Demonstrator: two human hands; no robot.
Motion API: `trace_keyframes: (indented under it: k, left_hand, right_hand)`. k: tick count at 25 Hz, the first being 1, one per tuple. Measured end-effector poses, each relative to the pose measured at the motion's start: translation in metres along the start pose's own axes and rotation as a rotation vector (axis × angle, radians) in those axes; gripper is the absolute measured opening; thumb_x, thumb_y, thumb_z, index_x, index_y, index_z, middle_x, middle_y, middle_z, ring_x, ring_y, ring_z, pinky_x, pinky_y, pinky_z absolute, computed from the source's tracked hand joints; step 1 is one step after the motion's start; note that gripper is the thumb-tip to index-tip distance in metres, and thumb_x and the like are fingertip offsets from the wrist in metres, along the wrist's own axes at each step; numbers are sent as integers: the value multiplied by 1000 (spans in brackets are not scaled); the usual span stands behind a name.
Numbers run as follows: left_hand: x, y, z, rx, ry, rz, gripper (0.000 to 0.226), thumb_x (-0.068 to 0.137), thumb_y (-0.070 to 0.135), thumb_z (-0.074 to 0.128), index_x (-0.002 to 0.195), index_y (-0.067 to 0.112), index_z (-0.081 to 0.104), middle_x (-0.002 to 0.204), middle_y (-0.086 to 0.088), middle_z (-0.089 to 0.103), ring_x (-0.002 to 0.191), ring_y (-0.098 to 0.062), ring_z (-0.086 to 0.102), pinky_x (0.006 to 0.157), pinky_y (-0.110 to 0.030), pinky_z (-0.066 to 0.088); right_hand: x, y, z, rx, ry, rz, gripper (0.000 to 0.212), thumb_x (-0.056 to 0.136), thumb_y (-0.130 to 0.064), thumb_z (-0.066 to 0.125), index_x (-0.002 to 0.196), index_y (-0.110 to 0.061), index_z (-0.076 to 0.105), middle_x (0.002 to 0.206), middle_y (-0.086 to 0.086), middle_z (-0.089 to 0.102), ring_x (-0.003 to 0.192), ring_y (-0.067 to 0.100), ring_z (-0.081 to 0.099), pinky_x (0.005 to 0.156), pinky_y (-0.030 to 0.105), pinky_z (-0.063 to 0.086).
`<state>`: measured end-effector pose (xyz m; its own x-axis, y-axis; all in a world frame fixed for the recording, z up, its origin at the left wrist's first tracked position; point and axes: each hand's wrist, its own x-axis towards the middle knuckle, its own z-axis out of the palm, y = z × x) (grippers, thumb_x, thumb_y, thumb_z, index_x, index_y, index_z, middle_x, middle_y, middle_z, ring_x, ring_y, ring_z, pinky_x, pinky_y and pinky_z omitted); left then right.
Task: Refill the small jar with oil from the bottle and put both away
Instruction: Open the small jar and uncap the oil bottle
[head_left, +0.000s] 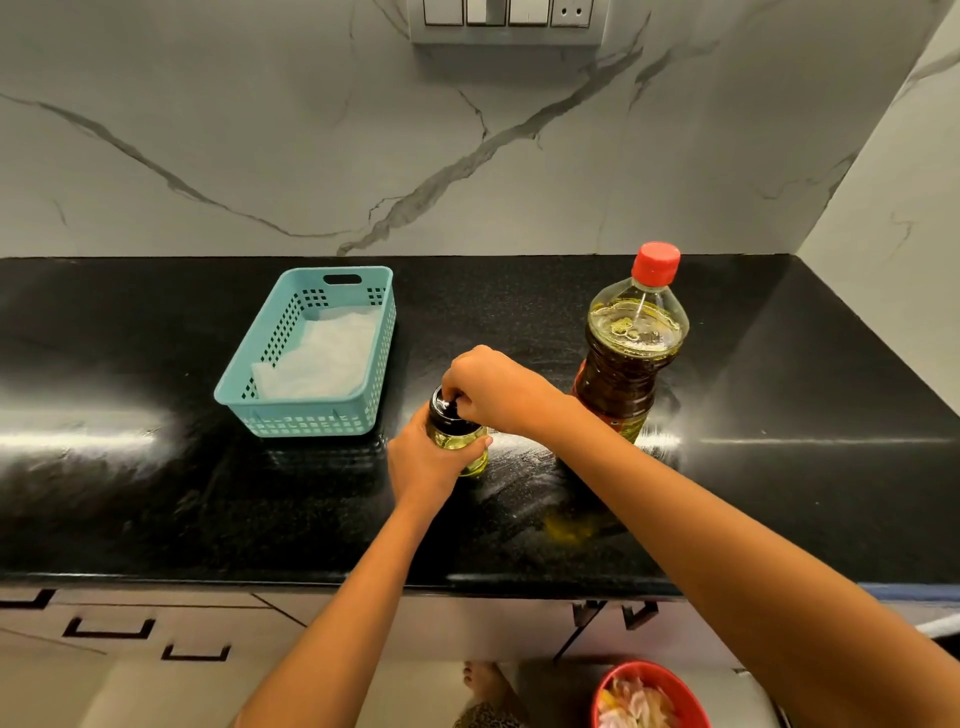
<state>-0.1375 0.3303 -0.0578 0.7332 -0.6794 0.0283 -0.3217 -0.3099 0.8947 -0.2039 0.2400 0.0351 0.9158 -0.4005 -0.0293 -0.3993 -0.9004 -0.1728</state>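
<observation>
**Jar lid getting handled, bottle capped next to it**

The small clear glass jar (457, 440) stood upright on the black stone countertop (156, 493), about midway along it and a bit nearer the front edge than the back. It had yellow-green oil in it, though I couldn't tell how full because fingers covered most of the glass.

The left hand (423, 465) was wrapped around the jar's body from the left, gripping it. The right hand (496, 389) came in from above with fingers curled down, pinching the black lid (442, 406) on top of the jar. Tightening or loosening, I couldn't say.

Just to the right of the jar, toward the back – the big clear plastic bottle (631, 358) of oil, upright, red screw cap (657, 262) on, oil level high up in the shoulder. The right forearm crossed in front of its base.

Toward the left, the teal perforated plastic basket (260, 374) sat apart from the jar, with only a white crumpled sheet (317, 358) lying in the bottom.

There was a yellowish oily smear (566, 527) on the counter near the front edge, under the right forearm. A white marble-look wall (260, 130) ran along the back edge, and a red bowl (605, 680) showed down at floor level.
</observation>
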Motion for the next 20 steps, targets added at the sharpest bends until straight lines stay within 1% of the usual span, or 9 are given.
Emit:
trace_keyframes:
  k: [2, 3, 6, 8, 14, 15, 17, 18, 20]
  left_hand:
    - [0, 0, 0, 9, 5, 1, 54, 53, 35, 86, 101, 22, 65, 95, 4, 71, 88, -11, 64, 79, -34, 53]
    - [0, 0, 0, 15, 7, 3, 55, 53, 36, 86, 102, 22, 64, 96, 4, 71, 88, -12, 64, 79, -34, 53]
    - [-1, 1, 0, 15, 8, 15, 57, 54, 35, 86, 105, 22, 63, 98, 3, 70, 90, -13, 64, 79, -33, 52]
    - [-2, 1, 0, 5, 5, 17, 57, 54, 35, 86, 105, 22, 63, 98, 4, 70, 91, -12, 64, 79, -32, 52]
    - [-3, 0, 1, -7, 7, -1, 58, 53, 37, 86, 105, 24, 63, 98, 7, 68, 92, -10, 62, 79, -25, 48]
    - [-3, 1, 0, -9, 7, -2, 58, 53, 35, 86, 105, 23, 63, 97, 8, 67, 91, -9, 60, 77, -23, 46]
    - [-4, 2, 0, -12, 8, 0, 58, 54, 33, 86, 106, 22, 63, 93, 10, 64, 89, -7, 58, 75, -20, 42]
    - [-4, 3, 0, -9, 9, 5, 58, 55, 33, 86, 107, 21, 63, 93, 10, 63, 89, -7, 57, 75, -20, 41]
    - [-4, 2, 0, 0, 10, 10, 59, 55, 34, 86, 107, 20, 63, 95, 8, 65, 88, -7, 57, 75, -20, 41]
  right_hand:
    - [4, 0, -5, 1, -24, 3, 18, 81, -2, 54, 91, 1, 69, 88, 17, 68, 73, 28, 59, 64, 31, 47]
    - [6, 0, -8, 14, -34, -5, 18, 80, -2, 55, 89, 1, 69, 86, 17, 68, 74, 29, 60, 63, 31, 47]
    - [5, 3, -12, 66, -43, -39, 21, 79, 0, 55, 92, 0, 71, 88, 15, 69, 81, 28, 63, 68, 33, 51]
    - [4, 6, -16, 126, -1, -49, 22, 79, -1, 57, 95, -2, 71, 90, 12, 70, 80, 22, 63, 70, 28, 51]
    - [-7, 17, -26, 359, 281, 27, 17, 79, -1, 63, 92, -3, 72, 83, 9, 70, 59, 2, 51, 64, 14, 45]
    - [-11, 19, -21, 375, 341, 70, 17, 79, -1, 62, 93, -2, 72, 84, 9, 70, 62, 3, 53, 65, 16, 47]
    - [-22, 22, -5, 357, 531, 155, 15, 80, 0, 60, 92, 0, 70, 86, 13, 69, 73, 16, 60, 72, 30, 52]
    - [-28, 23, 6, 303, 641, 170, 13, 81, 2, 60, 90, 2, 69, 86, 14, 67, 77, 23, 62, 71, 36, 52]
    - [-40, 24, 32, 172, 782, 167, 9, 78, 5, 62, 86, 4, 66, 84, 16, 66, 79, 29, 62, 66, 39, 53]
